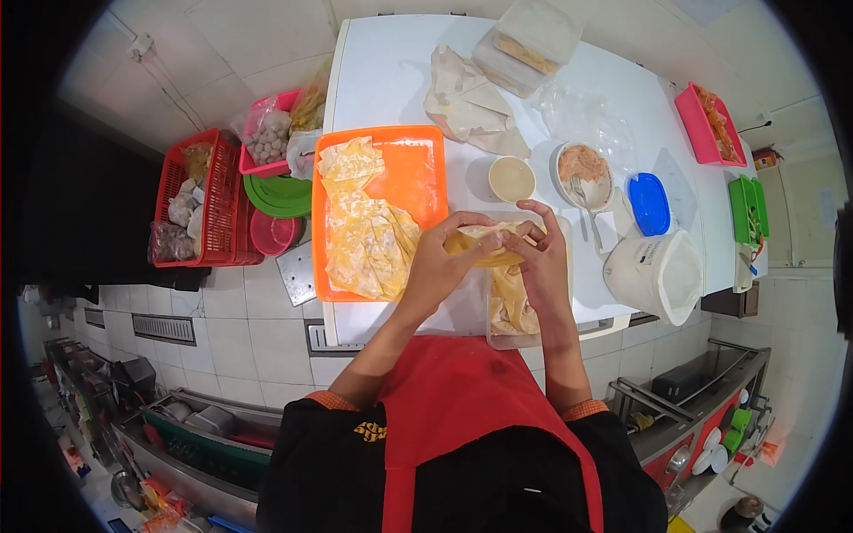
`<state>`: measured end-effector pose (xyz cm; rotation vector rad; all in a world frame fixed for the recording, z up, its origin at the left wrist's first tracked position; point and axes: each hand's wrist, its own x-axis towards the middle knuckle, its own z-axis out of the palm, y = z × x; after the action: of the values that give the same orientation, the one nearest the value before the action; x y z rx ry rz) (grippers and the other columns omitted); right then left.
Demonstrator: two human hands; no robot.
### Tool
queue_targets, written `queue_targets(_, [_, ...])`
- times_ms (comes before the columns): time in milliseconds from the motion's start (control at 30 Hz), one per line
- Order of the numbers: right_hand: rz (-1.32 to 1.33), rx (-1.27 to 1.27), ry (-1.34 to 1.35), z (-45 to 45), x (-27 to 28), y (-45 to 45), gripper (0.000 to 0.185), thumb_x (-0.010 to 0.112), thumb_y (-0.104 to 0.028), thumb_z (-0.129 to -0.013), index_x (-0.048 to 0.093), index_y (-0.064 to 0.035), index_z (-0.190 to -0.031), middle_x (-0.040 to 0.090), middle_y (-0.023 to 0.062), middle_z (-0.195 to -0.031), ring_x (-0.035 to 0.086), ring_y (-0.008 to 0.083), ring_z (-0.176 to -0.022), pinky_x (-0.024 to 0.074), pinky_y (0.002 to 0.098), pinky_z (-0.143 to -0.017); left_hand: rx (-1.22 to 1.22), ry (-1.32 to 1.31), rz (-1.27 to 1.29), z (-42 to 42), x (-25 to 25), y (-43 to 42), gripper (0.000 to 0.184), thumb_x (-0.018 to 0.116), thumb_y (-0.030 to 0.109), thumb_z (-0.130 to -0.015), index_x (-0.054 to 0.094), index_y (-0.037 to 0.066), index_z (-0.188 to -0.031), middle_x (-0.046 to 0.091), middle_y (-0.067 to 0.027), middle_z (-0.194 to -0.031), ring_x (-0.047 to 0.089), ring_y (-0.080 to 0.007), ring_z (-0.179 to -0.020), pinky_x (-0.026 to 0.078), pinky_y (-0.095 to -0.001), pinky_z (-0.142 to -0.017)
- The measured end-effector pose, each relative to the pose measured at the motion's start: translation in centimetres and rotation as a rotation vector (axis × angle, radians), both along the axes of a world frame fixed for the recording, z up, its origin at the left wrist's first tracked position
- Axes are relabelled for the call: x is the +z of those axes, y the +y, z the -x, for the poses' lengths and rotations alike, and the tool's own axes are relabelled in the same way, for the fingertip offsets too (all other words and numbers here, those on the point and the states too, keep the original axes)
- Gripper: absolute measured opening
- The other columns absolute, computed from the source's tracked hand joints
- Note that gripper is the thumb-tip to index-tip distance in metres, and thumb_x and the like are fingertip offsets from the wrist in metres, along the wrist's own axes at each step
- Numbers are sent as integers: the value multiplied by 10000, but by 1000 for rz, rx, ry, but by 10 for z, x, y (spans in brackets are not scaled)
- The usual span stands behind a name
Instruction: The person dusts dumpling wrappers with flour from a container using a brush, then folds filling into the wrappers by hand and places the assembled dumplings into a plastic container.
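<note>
Both my hands are closed on one yellow dumpling wrapper (480,258), held up over the clear plastic container. My left hand (442,266) pinches its left side. The fingertips of my right hand (544,258) press together along its upper right edge. Whether filling lies inside the wrapper is hidden. Below, folded yellow dumplings (513,302) lie in the container (515,341). Left of my hands, floury yellow wrappers (369,249) spread over an orange tray (410,173). Just beyond my fingers stands a small beige cup (512,179). A bowl of pinkish filling (584,163) with a spoon (582,188) sits to the right.
A white bucket (633,271) and blue lid (649,204) are at the right. Crumpled paper (466,98), a clear plastic bag (586,115) and stacked plastic boxes (533,44) lie at the back. Red crates (209,213) stand beyond the table's left edge.
</note>
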<state>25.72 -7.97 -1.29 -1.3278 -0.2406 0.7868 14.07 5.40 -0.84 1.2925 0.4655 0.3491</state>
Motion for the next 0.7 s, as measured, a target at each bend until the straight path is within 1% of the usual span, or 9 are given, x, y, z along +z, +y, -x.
queue_targets(33, [49,-9,-54,2,-1,0,624,787,33,-820,529,-93,-1374,634,-26,-785,643,86,-785,490,222,-732,30,31,87,0,-2,-2,247,755,200,-928,693,5,-1066,663,-41,-1012,602,-78,-982,486,-267,-843])
queue_targets(167, [114,44,-161,9,13,0,587,781,30,-831,530,-88,-1348,639,-19,-775,651,86,-778,505,231,-739,151,43,98,-4,-21,-10,291,750,247,-938,714,-22,-1042,715,-47,-936,621,-66,-874,495,-255,-761])
queue_targets(233, [129,29,-192,12,19,-2,555,773,21,-849,520,-76,-1334,644,-8,-764,661,88,-782,513,237,-740,84,130,172,-3,-22,-10,326,775,221,-917,685,-10,-1129,675,-48,-1067,623,-95,-976,504,-255,-821])
queue_targets(267, [128,23,-191,12,16,-5,555,773,21,-849,520,-76,-1334,644,-8,-764,661,88,-782,513,237,-740,78,131,171,-2,-20,-14,326,775,221,-917,685,-10,-1129,675,-48,-1067,623,-95,-976,504,-255,-821])
queue_targets(333, [97,-35,-210,9,2,-12,560,773,7,-864,507,-67,-1350,677,19,-794,676,100,-803,517,243,-752,79,-9,-33,-1,-13,-23,452,834,243,-856,657,-23,-1176,722,-83,-1039,671,-123,-957,528,-270,-830])
queue_targets(433, [85,-48,-191,13,-9,-17,547,764,3,-878,500,-71,-1351,702,41,-830,679,105,-811,520,245,-748,88,-2,-106,1,-26,-27,575,890,186,-777,614,-19,-1237,722,-109,-1078,689,-166,-1005,540,-302,-877])
queue_targets(567, [120,-27,-165,19,3,-20,513,758,0,-887,492,-75,-1320,710,54,-843,670,100,-803,518,239,-732,130,28,-203,7,-29,-33,610,903,137,-741,601,-13,-1249,720,-127,-1096,687,-182,-1024,543,-324,-888])
queue_targets(633, [182,-44,-80,20,6,-24,428,741,9,-896,490,-74,-1233,704,51,-830,652,93,-782,510,238,-700,63,138,-261,10,-21,-35,676,909,131,-734,572,3,-1306,689,-119,-1164,662,-190,-1083,527,-323,-938])
queue_targets(700, [153,-109,-128,24,-18,-27,402,734,13,-900,476,-76,-1195,705,59,-825,647,95,-768,506,238,-684,25,136,-348,14,-17,-40,685,904,135,-744,557,-4,-1318,687,-120,-1166,657,-193,-1096,526,-325,-946])
